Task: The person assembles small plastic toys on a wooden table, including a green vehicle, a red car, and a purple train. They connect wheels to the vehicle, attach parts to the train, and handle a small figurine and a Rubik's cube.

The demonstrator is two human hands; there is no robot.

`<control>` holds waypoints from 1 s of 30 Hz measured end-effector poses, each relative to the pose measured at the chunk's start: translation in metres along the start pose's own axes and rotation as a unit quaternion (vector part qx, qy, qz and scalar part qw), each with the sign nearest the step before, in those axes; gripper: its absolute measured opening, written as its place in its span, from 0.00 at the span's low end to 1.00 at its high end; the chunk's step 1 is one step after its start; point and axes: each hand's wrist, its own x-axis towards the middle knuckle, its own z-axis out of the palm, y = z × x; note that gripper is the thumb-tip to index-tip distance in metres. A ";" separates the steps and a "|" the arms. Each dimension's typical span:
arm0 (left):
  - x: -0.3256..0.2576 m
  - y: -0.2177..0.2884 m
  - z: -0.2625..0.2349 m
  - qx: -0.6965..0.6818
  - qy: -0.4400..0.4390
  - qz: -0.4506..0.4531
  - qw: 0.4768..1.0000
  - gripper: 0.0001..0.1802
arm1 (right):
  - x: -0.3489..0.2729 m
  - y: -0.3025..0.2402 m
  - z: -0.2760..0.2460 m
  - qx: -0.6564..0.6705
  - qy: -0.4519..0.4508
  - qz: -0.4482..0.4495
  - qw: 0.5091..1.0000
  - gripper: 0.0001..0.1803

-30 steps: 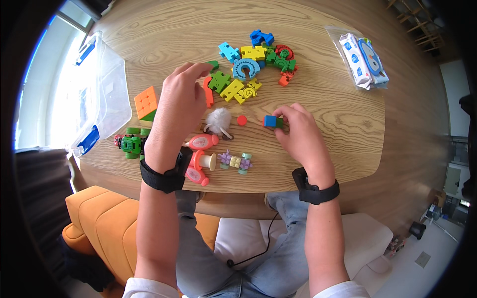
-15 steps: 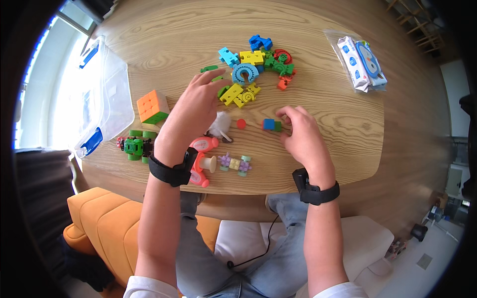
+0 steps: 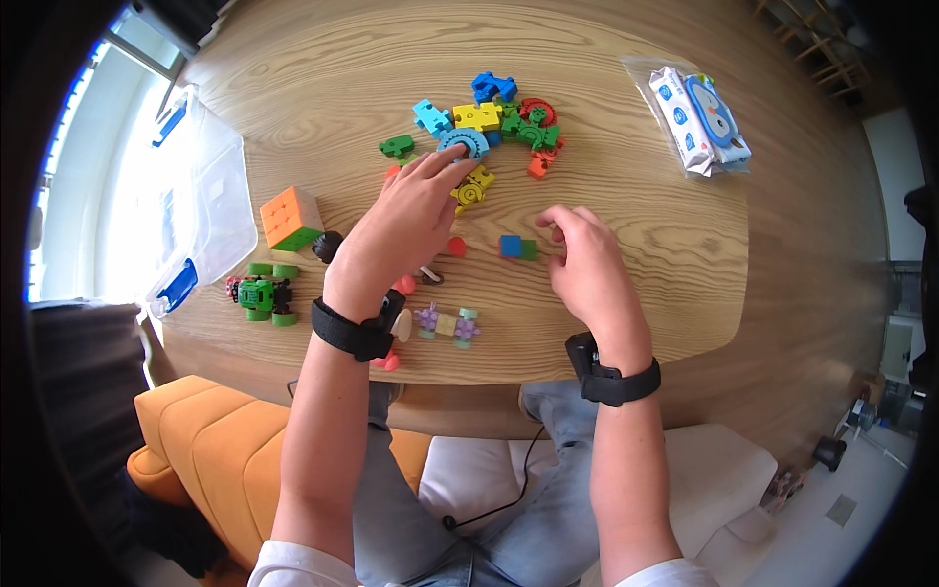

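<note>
My left hand reaches over the pile of puzzle pieces with its fingers stretched out. Its fingertips lie at the light blue curved piece, apparently touching it. Just beyond the fingers sits a yellow piece, partly covered by the hand. My right hand hovers with loosely bent fingers, the thumb apart and nothing between them. Left of it, a blue block and a green block lie side by side, apart from the hand. A round red piece lies between the hands.
More interlocking pieces, including a yellow one and a dark blue one, lie farther back. On the left are a puzzle cube, a green toy truck and a clear plastic bin. Wipes lie at the far right.
My left hand has moved right, from beside the green pieces to the light blue curved piece, and now covers the white fluffy thing. My right hand has shifted slightly away from the blocks.
</note>
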 end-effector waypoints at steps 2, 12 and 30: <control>0.000 0.000 0.000 -0.039 0.010 0.000 0.999 0.29 | 0.000 0.001 0.000 0.002 -0.001 0.000 1.000 0.21; 0.000 0.008 -0.012 -0.058 0.033 -0.011 0.998 0.28 | 0.000 0.002 0.002 0.001 0.013 -0.017 1.000 0.21; -0.022 0.020 -0.063 -0.358 -0.037 -0.074 0.930 0.36 | 0.009 -0.017 0.001 0.095 0.104 -0.093 0.986 0.20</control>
